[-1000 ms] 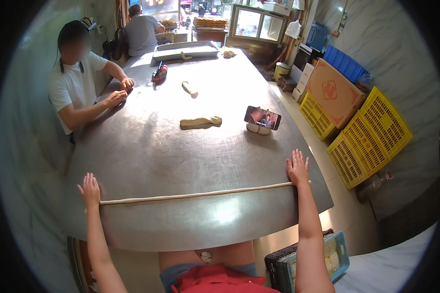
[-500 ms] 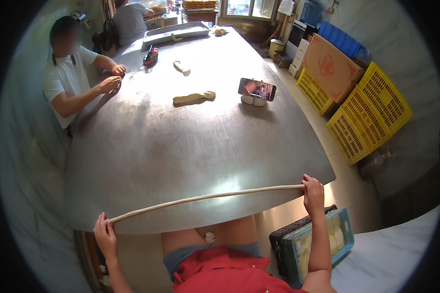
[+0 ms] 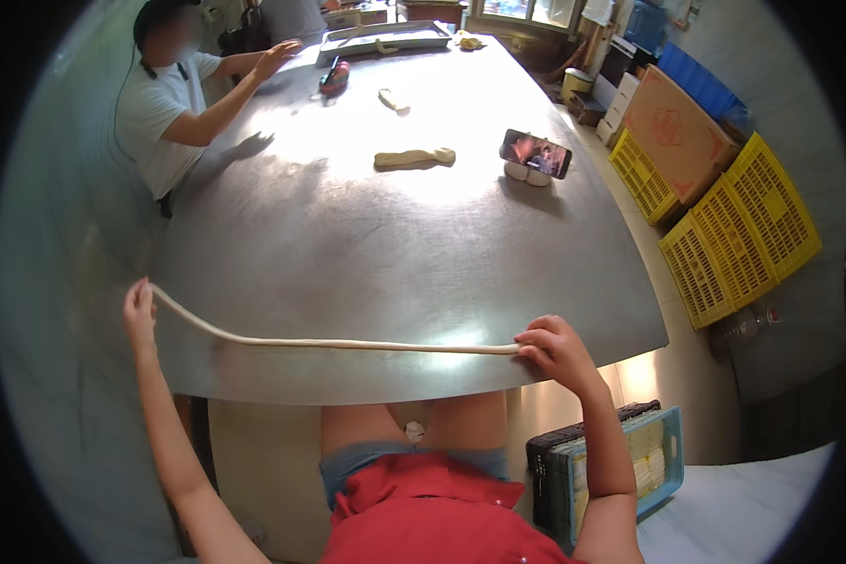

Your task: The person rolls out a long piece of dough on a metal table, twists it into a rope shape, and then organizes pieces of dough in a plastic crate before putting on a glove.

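A long, thin rope of pale dough (image 3: 348,344) stretches across the near part of the metal table (image 3: 423,254). Its left end is pinched in my left hand (image 3: 141,315), raised at the table's left edge, so that stretch slopes up off the surface. At the other end my right hand (image 3: 555,350) has its fingers closed over the dough, close to the tabletop. Farther back lie a thick twisted dough strip (image 3: 414,158) and a smaller dough piece (image 3: 392,101).
A phone (image 3: 536,153) leans on a white stand. A co-worker (image 3: 164,113) stands at the left edge, one arm over the table. A metal tray (image 3: 385,39) lies at the far end. Yellow crates (image 3: 747,230) and a cardboard box (image 3: 672,132) stand right; a blue crate (image 3: 667,461) sits below.
My left hand has lifted its dough end up and leftward. My right hand has shifted left. The co-worker's hands have parted, one reaching forward. The whole view has shifted.
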The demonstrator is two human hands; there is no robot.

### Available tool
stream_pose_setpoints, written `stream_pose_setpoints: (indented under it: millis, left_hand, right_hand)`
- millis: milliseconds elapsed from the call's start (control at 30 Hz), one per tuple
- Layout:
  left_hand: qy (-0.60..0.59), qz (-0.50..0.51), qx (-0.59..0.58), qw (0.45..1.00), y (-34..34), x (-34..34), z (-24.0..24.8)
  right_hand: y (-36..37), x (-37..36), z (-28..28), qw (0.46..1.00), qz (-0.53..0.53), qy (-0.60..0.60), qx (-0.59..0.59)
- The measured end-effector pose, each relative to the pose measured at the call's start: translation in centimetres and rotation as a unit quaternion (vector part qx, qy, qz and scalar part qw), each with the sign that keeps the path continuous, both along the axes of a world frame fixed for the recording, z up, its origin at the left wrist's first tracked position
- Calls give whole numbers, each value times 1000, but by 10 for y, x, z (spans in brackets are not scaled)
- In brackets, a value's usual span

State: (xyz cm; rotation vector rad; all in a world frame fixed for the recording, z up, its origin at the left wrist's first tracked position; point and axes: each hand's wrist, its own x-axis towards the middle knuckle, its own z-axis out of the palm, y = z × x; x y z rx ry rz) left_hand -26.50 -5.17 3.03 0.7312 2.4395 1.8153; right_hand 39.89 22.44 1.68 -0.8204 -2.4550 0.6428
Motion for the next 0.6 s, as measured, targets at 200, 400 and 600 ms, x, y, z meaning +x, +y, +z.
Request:
stream_pose_setpoints:
  millis: [200, 400, 600]
  left_hand:
    - [-2, -361, -46, 931, 61, 171, 74]
    - [120, -262, -253, 923, 98, 226, -10]
    - [318, -210, -166, 910, 137, 289, -32]
  right_hand:
    - [33, 10, -17, 984, -91, 133, -72]
    - [56, -30, -5, 982, -132, 120, 59]
    - [103, -70, -43, 969, -132, 37, 207]
